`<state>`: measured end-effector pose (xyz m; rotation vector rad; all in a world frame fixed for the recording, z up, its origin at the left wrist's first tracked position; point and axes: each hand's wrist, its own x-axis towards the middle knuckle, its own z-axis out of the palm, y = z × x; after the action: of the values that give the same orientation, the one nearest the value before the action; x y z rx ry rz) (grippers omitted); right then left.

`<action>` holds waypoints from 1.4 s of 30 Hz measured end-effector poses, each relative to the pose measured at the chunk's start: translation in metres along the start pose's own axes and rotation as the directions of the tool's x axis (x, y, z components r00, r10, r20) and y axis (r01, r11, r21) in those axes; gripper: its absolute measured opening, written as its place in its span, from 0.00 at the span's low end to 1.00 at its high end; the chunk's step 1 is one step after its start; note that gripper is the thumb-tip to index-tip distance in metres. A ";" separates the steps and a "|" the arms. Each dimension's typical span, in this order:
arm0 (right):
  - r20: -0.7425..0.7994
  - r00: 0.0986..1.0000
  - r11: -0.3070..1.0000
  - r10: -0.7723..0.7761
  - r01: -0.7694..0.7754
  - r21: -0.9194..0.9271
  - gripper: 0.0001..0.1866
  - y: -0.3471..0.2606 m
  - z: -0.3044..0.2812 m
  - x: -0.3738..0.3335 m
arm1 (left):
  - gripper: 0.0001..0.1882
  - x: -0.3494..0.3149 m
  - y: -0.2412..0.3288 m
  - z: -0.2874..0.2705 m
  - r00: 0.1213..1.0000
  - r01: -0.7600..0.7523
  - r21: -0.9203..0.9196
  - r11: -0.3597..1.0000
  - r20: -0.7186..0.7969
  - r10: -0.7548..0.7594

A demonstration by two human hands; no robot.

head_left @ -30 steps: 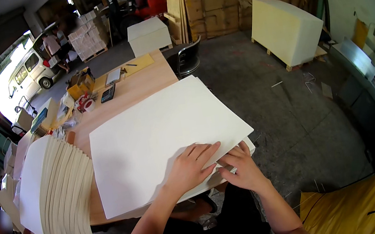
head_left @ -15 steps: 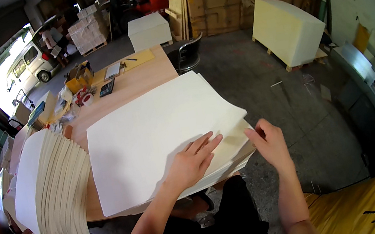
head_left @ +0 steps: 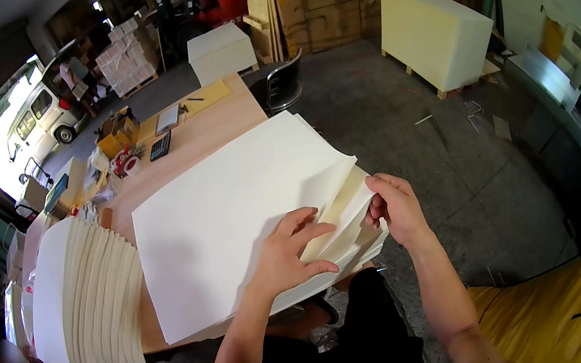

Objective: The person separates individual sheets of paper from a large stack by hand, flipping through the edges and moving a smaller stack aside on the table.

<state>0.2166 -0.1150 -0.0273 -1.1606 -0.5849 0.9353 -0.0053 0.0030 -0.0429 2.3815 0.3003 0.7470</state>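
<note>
Head view — I have the right hand's (head_left: pixel 395 208) grip pinched on a curled paper edge (head_left: pixel 342 216); the left hand (head_left: pixel 288 255) hangs loosely spread, empty, over the paper stack (head_left: pixel 224 218) on the bench (head_left: pixel 215 127). Light fingertips and even lifting — that avoids creases.

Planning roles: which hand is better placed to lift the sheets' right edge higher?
Likely the right hand: it seems to pinch a raised edge of white sheets; left hand spreads over them.
</note>
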 end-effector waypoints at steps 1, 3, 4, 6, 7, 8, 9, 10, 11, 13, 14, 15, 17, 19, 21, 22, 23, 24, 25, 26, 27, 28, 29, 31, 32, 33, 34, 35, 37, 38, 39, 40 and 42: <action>0.009 1.000 1.000 -0.003 0.003 0.002 0.21 0.000 0.000 0.001 | 0.26 0.000 -0.002 0.001 1.000 0.002 -0.006 1.000 -0.006 -0.003; 0.028 1.000 1.000 -0.006 0.006 0.003 0.21 0.000 -0.001 0.002 | 0.26 -0.001 -0.010 0.004 0.999 0.004 -0.112 0.994 -0.038 -0.008; 0.029 1.000 1.000 -0.003 0.003 -0.007 0.21 0.000 -0.001 0.002 | 0.26 -0.002 -0.013 0.005 0.998 0.004 -0.165 0.986 -0.054 -0.013; 0.032 0.999 1.000 0.002 -0.001 -0.026 0.21 -0.001 -0.003 0.002 | 0.25 -0.002 -0.014 0.005 0.998 0.014 -0.187 0.982 -0.050 -0.024; 0.034 0.999 0.999 0.000 0.001 -0.037 0.21 0.000 -0.004 0.002 | 0.25 -0.002 -0.015 0.004 0.998 0.018 -0.198 0.980 -0.048 -0.028; 0.036 0.999 0.999 -0.002 0.004 -0.048 0.22 0.000 -0.005 0.003 | 0.24 -0.002 -0.014 0.004 0.999 0.017 -0.181 0.983 -0.042 -0.025; 0.038 0.999 0.998 -0.005 0.007 -0.060 0.22 0.001 -0.006 0.002 | 0.23 -0.002 -0.014 0.003 0.999 0.015 -0.165 0.986 -0.037 -0.021; 0.024 1.000 0.998 -0.012 0.014 -0.068 0.22 0.000 -0.005 0.001 | 0.22 -0.002 -0.013 0.003 0.999 0.013 -0.148 0.989 -0.031 -0.018; 0.010 1.000 0.997 -0.020 0.020 -0.076 0.23 -0.001 -0.003 0.000 | 0.21 -0.002 -0.013 0.003 0.999 0.014 -0.136 0.991 -0.033 -0.019; -0.028 0.989 0.956 -0.146 0.134 -0.261 0.23 0.004 -0.004 0.000 | 0.20 -0.002 -0.013 0.004 0.999 0.015 -0.109 0.994 -0.034 -0.019; -0.029 0.964 0.873 -0.264 0.225 -0.433 0.23 0.015 -0.007 0.004 | 0.20 -0.001 -0.010 0.004 0.997 0.030 -0.130 0.991 -0.069 -0.039; -0.011 0.927 0.751 -0.374 0.296 -0.590 0.23 0.020 -0.006 0.005 | 0.20 0.000 -0.005 0.005 0.993 0.045 -0.153 0.987 -0.102 -0.061; -0.068 0.961 0.874 -0.268 0.213 -0.437 0.23 0.022 0.000 0.005 | 0.20 0.000 -0.005 0.005 0.995 0.037 -0.148 0.988 -0.091 -0.051; -0.051 0.996 0.987 -0.075 0.067 -0.145 0.22 0.007 0.002 0.002 | 0.20 -0.002 -0.009 -0.001 1.000 -0.008 -0.084 0.996 -0.007 0.007; -0.032 0.999 0.998 -0.032 0.031 -0.049 0.21 0.002 0.006 0.002 | 0.20 -0.002 -0.001 -0.003 1.000 0.021 -0.032 0.999 0.006 -0.021; -0.022 1.000 1.000 -0.012 0.012 -0.002 0.21 0.000 0.007 0.002 | 0.20 -0.001 0.002 -0.003 0.999 0.034 -0.008 0.999 0.012 -0.033; -0.018 1.000 1.000 -0.010 0.011 0.009 0.21 0.000 0.006 0.002 | 0.21 0.000 0.003 -0.002 1.000 0.022 -0.005 1.000 0.002 -0.022; -0.012 1.000 1.000 -0.006 0.007 0.019 0.21 0.001 0.006 0.002 | 0.22 -0.001 0.004 -0.001 1.000 0.013 -0.002 1.000 -0.010 -0.013; -0.005 1.000 1.000 -0.002 0.003 0.029 0.21 0.002 0.006 0.002 | 0.22 -0.001 0.004 0.000 1.000 0.004 0.000 1.000 -0.021 -0.004; -0.009 1.000 1.000 -0.013 0.013 0.023 0.21 0.001 0.006 0.003 | 0.23 0.000 0.002 0.000 1.000 0.010 -0.017 1.000 -0.024 -0.011; -0.013 1.000 1.000 -0.018 0.019 0.018 0.21 0.001 0.006 0.002 | 0.24 -0.001 -0.002 0.001 0.999 0.020 -0.035 0.999 -0.025 -0.021; -0.018 1.000 1.000 -0.024 0.025 0.012 0.21 0.001 0.006 0.001 | 0.25 -0.001 -0.004 0.001 0.999 0.030 -0.053 0.998 -0.025 -0.031; -0.015 0.999 0.999 -0.031 0.031 0.007 0.21 0.001 0.007 0.001 | 0.24 -0.002 -0.004 0.000 0.999 0.036 -0.060 0.998 -0.023 -0.037; -0.014 0.999 0.999 -0.047 0.047 -0.006 0.22 0.002 0.005 0.000 | 0.23 -0.002 -0.002 -0.001 0.999 0.045 -0.079 0.996 -0.017 -0.046; -0.031 0.996 0.991 -0.081 0.077 -0.106 0.22 0.005 0.005 0.000 | 0.21 -0.002 -0.003 0.000 0.998 0.043 -0.100 0.994 -0.037 -0.047; -0.044 0.992 0.973 -0.118 0.107 -0.205 0.22 0.008 0.004 0.001 | 0.19 -0.002 -0.004 0.002 0.997 0.040 -0.121 0.992 -0.058 -0.048; -0.052 0.986 0.944 -0.156 0.133 -0.303 0.22 0.010 0.004 0.001 | 0.18 -0.001 -0.004 0.003 0.996 0.037 -0.141 0.989 -0.079 -0.048; -0.056 0.986 0.948 -0.157 0.134 -0.289 0.22 0.010 0.005 0.001 | 0.17 -0.001 -0.002 0.004 0.994 0.032 -0.117 0.993 -0.101 -0.044; -0.066 0.985 0.957 -0.160 0.139 -0.256 0.22 0.011 0.008 0.002 | 0.17 0.001 0.004 0.004 0.990 0.021 -0.063 0.998 -0.141 -0.030; -0.050 0.991 0.980 -0.128 0.118 -0.163 0.22 0.009 0.008 0.002 | 0.17 0.001 0.001 0.003 0.994 -0.002 -0.051 0.999 -0.107 -0.003; -0.029 0.995 0.993 -0.096 0.093 -0.069 0.22 0.005 0.008 0.001 | 0.17 0.000 -0.004 0.002 0.997 -0.025 -0.039 0.999 -0.073 0.022; -0.005 0.998 0.998 -0.065 0.065 0.024 0.22 0.003 0.009 0.001 | 0.16 0.000 -0.006 0.001 0.998 -0.047 -0.028 0.998 -0.038 0.046; -0.005 0.998 0.997 -0.056 0.057 0.050 0.22 0.002 0.010 0.002 | 0.18 -0.001 0.001 0.000 0.998 -0.038 0.008 0.999 -0.040 0.039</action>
<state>0.2087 -0.1084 -0.0264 -1.0954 -0.5849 0.8945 -0.0055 0.0019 -0.0427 2.3871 0.2747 0.8130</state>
